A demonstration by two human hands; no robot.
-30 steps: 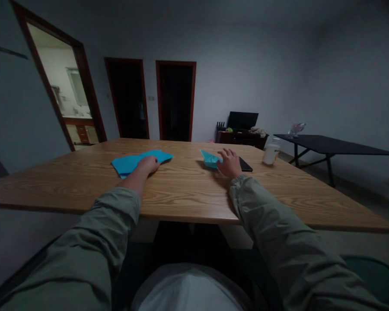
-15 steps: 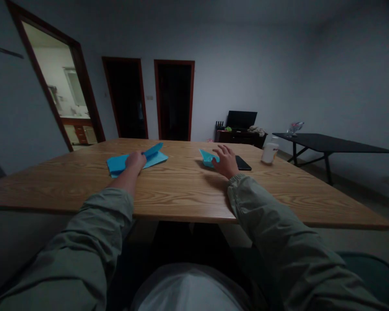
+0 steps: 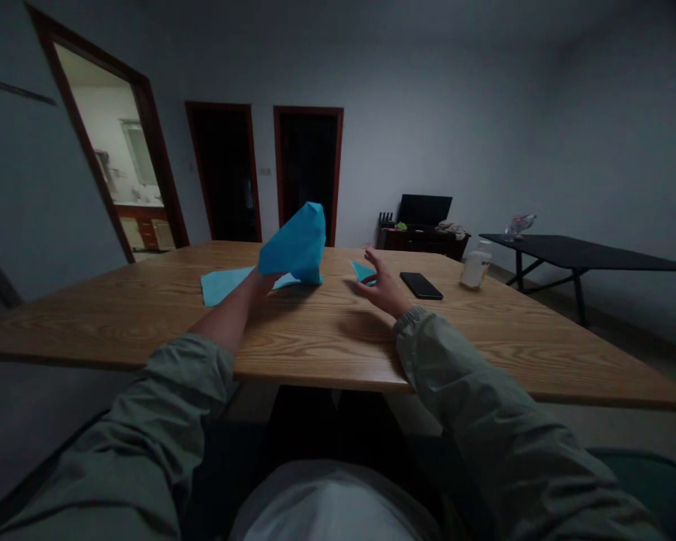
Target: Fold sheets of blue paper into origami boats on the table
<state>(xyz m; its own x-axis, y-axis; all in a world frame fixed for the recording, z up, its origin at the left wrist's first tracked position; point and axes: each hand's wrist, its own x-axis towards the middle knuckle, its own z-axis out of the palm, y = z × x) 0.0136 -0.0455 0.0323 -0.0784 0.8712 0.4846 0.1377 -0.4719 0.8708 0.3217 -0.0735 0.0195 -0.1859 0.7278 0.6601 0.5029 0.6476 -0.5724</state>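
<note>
A creased sheet of blue paper [image 3: 296, 244] is raised off the table, its lower left part in the grip of my left hand [image 3: 262, 284]. The paper hides most of those fingers. Beneath it, a lighter blue sheet of paper [image 3: 222, 285] lies flat on the wood. My right hand [image 3: 384, 287] is over a small folded light-blue paper piece [image 3: 361, 270], with fingers apart and curved around its right side. Whether the fingertips touch that piece I cannot tell.
On the wooden table [image 3: 315, 338], a black phone [image 3: 420, 285] lies right of my right hand, and a white bottle [image 3: 476, 267] stands beyond it. A black table [image 3: 586, 252] is at the right. A television [image 3: 425, 209] stands on a cabinet against the back wall.
My left hand has lifted the blue paper and brought it rightward, uncovering the lighter sheet. My right hand has shifted slightly left, and the phone now shows fully.
</note>
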